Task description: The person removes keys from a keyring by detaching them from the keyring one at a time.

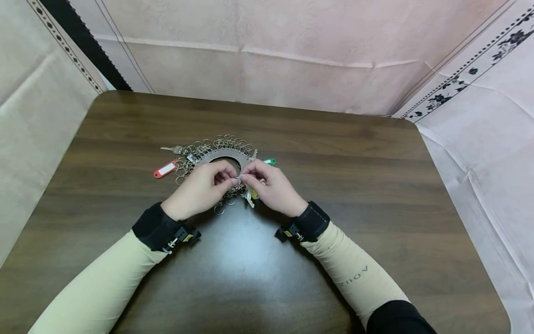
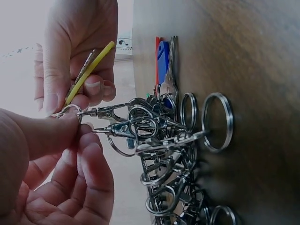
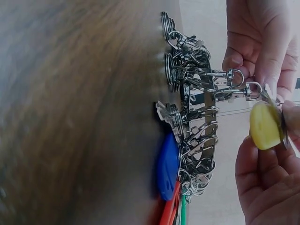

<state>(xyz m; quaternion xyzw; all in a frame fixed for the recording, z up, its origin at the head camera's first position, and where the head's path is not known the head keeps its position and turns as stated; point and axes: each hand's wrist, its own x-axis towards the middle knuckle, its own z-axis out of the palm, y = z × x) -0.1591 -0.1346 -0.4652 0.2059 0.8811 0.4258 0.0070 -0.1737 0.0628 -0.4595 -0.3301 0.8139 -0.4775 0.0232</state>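
A large flat metal ring (image 1: 210,155) lies on the table, hung all round with snap hooks and split rings. Over its near right side, my left hand (image 1: 202,191) pinches a small split ring (image 2: 71,108) between thumb and fingertip. That split ring hangs from a snap hook (image 2: 105,111) of the large ring. Close against it, my right hand (image 1: 277,190) pinches a key together with its yellow key tag (image 3: 265,125). The key's head is right at the split ring, partly hidden by the fingertips. Another snap hook (image 3: 225,76) stands up beside the pinched one.
On the left side of the cluster hang a loose key (image 1: 173,149) and a red key tag (image 1: 165,170). A green tag (image 1: 270,162) is at the right, a blue tag (image 3: 168,166) and more keys near the right hand. All rest on a brown wooden table (image 1: 354,162).
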